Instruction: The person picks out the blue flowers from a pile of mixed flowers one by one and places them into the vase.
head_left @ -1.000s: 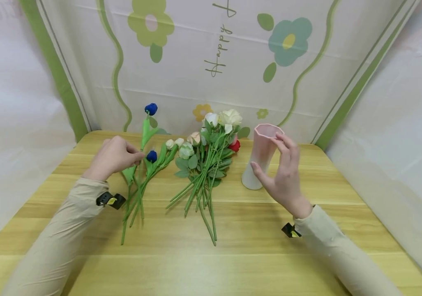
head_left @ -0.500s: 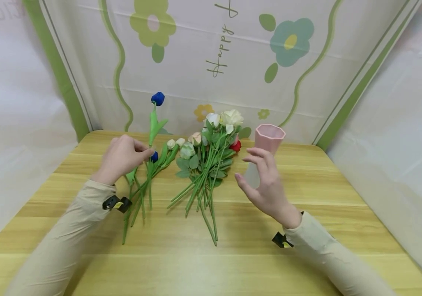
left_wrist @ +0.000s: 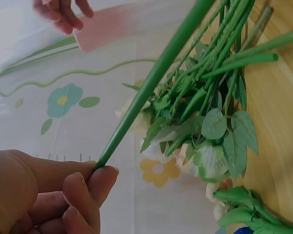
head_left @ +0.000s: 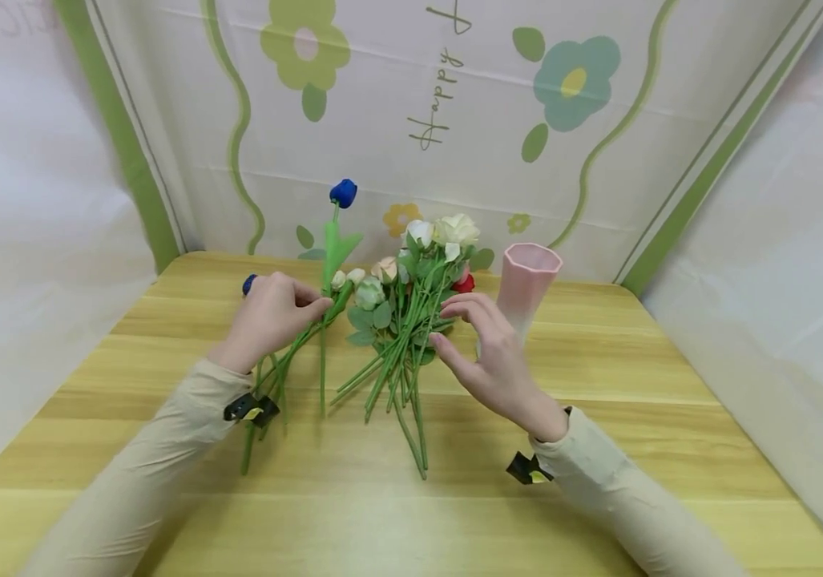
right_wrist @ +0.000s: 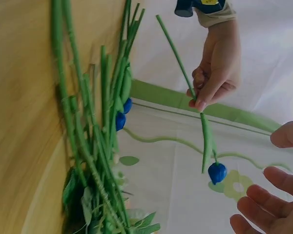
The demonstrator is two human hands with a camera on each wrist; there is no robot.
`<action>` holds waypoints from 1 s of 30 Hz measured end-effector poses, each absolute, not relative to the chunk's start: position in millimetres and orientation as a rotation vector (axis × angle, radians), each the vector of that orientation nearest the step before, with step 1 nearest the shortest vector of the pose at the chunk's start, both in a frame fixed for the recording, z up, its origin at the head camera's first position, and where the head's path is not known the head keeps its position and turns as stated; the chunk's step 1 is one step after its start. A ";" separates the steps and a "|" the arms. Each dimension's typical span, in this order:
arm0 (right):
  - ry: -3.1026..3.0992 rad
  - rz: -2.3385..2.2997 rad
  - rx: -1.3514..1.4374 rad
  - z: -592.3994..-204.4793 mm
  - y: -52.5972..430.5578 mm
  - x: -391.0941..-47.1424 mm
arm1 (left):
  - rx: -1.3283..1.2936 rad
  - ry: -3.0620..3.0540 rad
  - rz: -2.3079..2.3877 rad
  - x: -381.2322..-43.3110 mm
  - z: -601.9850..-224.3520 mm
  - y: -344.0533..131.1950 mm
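My left hand [head_left: 274, 316] pinches the stem of a blue artificial tulip [head_left: 343, 193] between thumb and fingers. The flower stands upright with its bloom highest, and the stem's lower end hangs over the table. Close up in the left wrist view, the green stem [left_wrist: 146, 92] slants away from the fingertips. My right hand [head_left: 490, 365] holds nothing; its fingers are spread and gently bent, overlapping the right side of a bunch of roses [head_left: 411, 320]. Behind that hand stands a pink and white vase [head_left: 529, 280], its mouth upward. Left of the roses lie several more tulips [head_left: 348, 279], partly hidden by my left hand.
The wooden table [head_left: 454, 521] carries all of this. A printed fabric backdrop [head_left: 382, 104] rises along its back edge, with white fabric walls [head_left: 757, 240] at the sides. The rose stems [head_left: 411, 425] point toward the table's front.
My left hand has carried the blue tulip rightward, away from the other tulips. My right hand has left the vase's side and come left toward the roses.
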State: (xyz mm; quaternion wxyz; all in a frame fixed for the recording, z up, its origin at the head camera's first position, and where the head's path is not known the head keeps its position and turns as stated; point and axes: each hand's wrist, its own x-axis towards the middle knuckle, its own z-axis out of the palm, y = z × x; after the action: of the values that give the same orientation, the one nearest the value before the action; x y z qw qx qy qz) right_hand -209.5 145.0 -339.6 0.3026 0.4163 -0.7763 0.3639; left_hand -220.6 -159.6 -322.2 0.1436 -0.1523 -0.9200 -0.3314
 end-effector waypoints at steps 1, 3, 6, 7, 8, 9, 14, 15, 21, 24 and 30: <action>-2.065 0.966 1.109 -337.8 143.1 -209.0 | -0.450 -2.651 -0.963 -220.7 -323.4 -158.0; -2.115 0.964 1.123 -332.9 139.5 -207.0 | -0.458 -2.648 -0.983 -220.0 -325.0 -155.4; -2.248 0.997 1.129 -324.4 134.5 -203.6 | -0.456 -2.646 -0.991 -217.4 -325.4 -152.0; -2.301 1.016 1.125 -321.5 133.0 -202.6 | -0.456 -2.645 -0.999 -216.3 -324.9 -150.6; -2.349 1.038 1.117 -318.7 131.9 -201.8 | -0.457 -2.644 -1.012 -214.9 -324.2 -148.6; -2.388 1.065 1.104 -316.4 130.9 -201.3 | -0.461 -2.640 -1.019 -213.8 -323.7 -146.4; -2.522 1.159 1.041 -310.0 130.2 -198.9 | -0.516 -2.599 -1.063 -209.3 -323.6 -134.4; -2.538 1.172 1.031 -309.5 130.7 -198.1 | -0.532 -2.586 -1.066 -208.3 -323.8 -132.2; -2.597 1.239 1.015 -310.6 132.0 -196.6 | -0.608 -2.482 -1.116 -201.9 -325.0 -122.6; -2.631 1.258 1.017 -312.0 132.2 -196.7 | -0.637 -2.439 -1.138 -199.3 -326.6 -117.1; -2.674 1.264 1.022 -313.6 130.3 -197.6 | -0.672 -2.416 -1.180 -194.9 -329.6 -108.1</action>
State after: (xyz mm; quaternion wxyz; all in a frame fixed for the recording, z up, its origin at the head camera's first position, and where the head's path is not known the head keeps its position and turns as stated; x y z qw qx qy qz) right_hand -197.6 130.3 -313.6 0.0061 0.3266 -0.8545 0.4039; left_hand -194.9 -108.1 -329.6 0.1842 -0.2383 -0.8568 -0.4185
